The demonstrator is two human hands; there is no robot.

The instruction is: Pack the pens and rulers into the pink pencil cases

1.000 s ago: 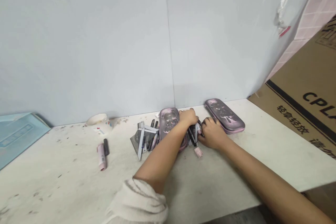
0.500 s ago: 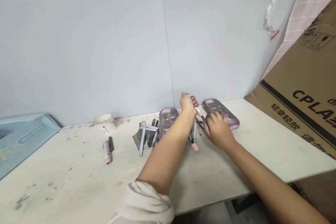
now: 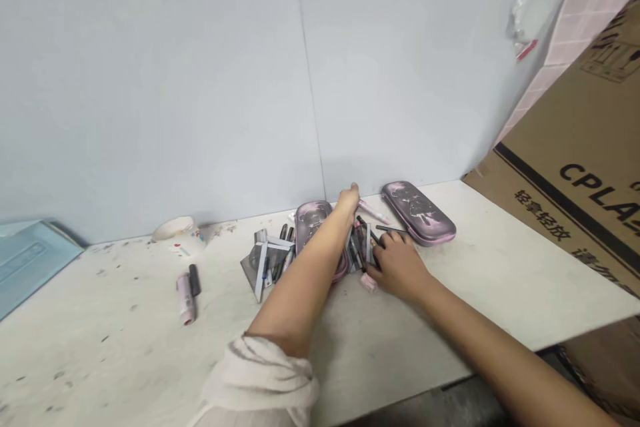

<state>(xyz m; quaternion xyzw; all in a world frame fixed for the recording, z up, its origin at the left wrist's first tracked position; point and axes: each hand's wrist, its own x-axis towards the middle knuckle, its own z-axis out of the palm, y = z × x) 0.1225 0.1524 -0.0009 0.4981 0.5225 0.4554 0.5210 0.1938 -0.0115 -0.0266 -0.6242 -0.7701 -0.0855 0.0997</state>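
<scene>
My left hand (image 3: 349, 201) reaches towards the wall, its fingertips beside one end of a pink marker (image 3: 373, 211). My forearm crosses above a pink-grey pencil case (image 3: 311, 223). My right hand (image 3: 396, 267) closes over a heap of dark pens (image 3: 361, 247) lying beside that case. A small pink cap (image 3: 369, 282) lies just below the heap. A second pink-grey pencil case (image 3: 419, 213) lies to the right. Left of the first case are a smoky triangular ruler (image 3: 253, 268) and several more pens (image 3: 283, 257).
A pink highlighter (image 3: 185, 298) and a black marker (image 3: 194, 280) lie on the white, scuffed table (image 3: 125, 360). A white roll (image 3: 175, 229) stands by the grey wall (image 3: 150, 80). There is a blue box (image 3: 30, 267) at left, and a cardboard carton (image 3: 575, 167) at right.
My left hand has dropped from its raised position, and the pink marker now sits lower, near the wall. My right hand has shifted left onto the dark pens.
</scene>
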